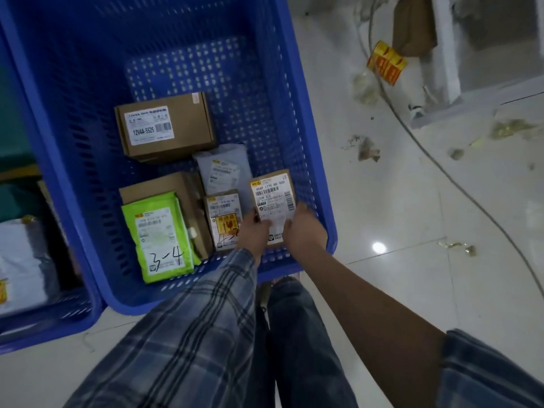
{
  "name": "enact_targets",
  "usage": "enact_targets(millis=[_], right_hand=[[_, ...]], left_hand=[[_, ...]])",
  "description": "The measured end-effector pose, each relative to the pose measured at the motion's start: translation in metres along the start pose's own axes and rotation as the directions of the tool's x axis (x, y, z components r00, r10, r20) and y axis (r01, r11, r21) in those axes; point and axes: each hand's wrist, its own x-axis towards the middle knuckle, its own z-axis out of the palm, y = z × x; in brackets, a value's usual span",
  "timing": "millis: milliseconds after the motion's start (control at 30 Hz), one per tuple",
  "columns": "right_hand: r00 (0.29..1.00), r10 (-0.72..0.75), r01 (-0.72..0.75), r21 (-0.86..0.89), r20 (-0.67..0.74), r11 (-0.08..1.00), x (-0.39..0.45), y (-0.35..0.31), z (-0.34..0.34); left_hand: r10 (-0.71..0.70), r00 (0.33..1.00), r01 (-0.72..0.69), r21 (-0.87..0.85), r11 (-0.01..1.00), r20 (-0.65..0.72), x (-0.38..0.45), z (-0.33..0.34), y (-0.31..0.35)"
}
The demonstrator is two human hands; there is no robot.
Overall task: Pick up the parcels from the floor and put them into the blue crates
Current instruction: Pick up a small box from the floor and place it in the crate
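Both your left hand and right hand pinch a small box – label "406P 1770 80 000" – inside the blue crate, beside a green bag marked "3-4".

Two blue crates are set side by side on the white tiled floor — near them a grey cable and scattered debris are seen.
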Motion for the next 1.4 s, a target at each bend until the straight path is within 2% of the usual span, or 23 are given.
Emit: enact_targets(millis=[200,300,433,567,667,867,1033,1100,1167,1267,1333,1400], right_hand=[[0.999,0.023,-0.019,-0.089,0.034,0.996,0.041,-0.003,0.033],[0.995,0.084,-0.083,-0.025,0.047,0.996,0.055,-0.001,0.052],[0.996,0.073,-0.074,0.010,0.049,0.997,0.069,0.004,0.064],[0.990,0.117,-0.101,-0.182,0.081,0.978,0.080,0.003,0.071],[0.971,0.165,-0.131,-0.193,0.170,0.972,0.083,-0.004,0.075],[0.958,0.183,-0.142,-0.187,0.222,0.972,0.084,-0.006,0.072],[0.948,0.195,-0.187,-0.058,0.250,0.981,0.071,-0.002,0.061],[0.971,0.112,-0.129,0.067,0.211,0.989,0.055,-0.002,0.053],[0.994,-0.012,-0.016,0.244,0.112,0.970,0.032,-0.002,0.039],[0.966,-0.150,0.230,0.441,-0.209,0.868,-0.010,0.004,0.010],[0.914,-0.058,0.261,0.474,-0.400,0.841,-0.034,0.020,-0.004],[0.875,0.207,0.147,0.648,-0.437,0.747,-0.054,0.041,-0.013]], left_hand=[[-0.054,0.998,0.057,-0.120,0.991,0.025,0.049,0.016,-0.011],[-0.103,0.993,0.109,-0.141,0.984,0.052,0.068,0.020,-0.026],[-0.101,0.992,0.114,-0.191,0.975,0.077,0.088,0.022,-0.036],[-0.129,0.984,0.157,-0.245,0.957,0.125,0.097,0.024,-0.039],[-0.138,0.979,0.167,-0.197,0.966,0.150,0.101,0.024,-0.038],[-0.181,0.970,0.206,-0.151,0.967,0.164,0.094,0.019,-0.028],[-0.180,0.975,0.189,-0.064,0.980,0.130,0.076,0.010,-0.023],[-0.154,0.983,0.153,0.018,0.988,0.101,0.064,0.001,-0.018],[-0.136,0.989,0.135,0.024,0.991,0.063,0.047,-0.010,-0.009],[-0.173,0.985,0.173,-0.044,0.984,0.002,0.020,-0.022,0.015],[-0.161,0.986,0.159,-0.047,0.986,-0.033,0.003,-0.028,0.030],[-0.107,0.993,0.107,-0.015,0.994,-0.058,-0.014,-0.030,0.045]])
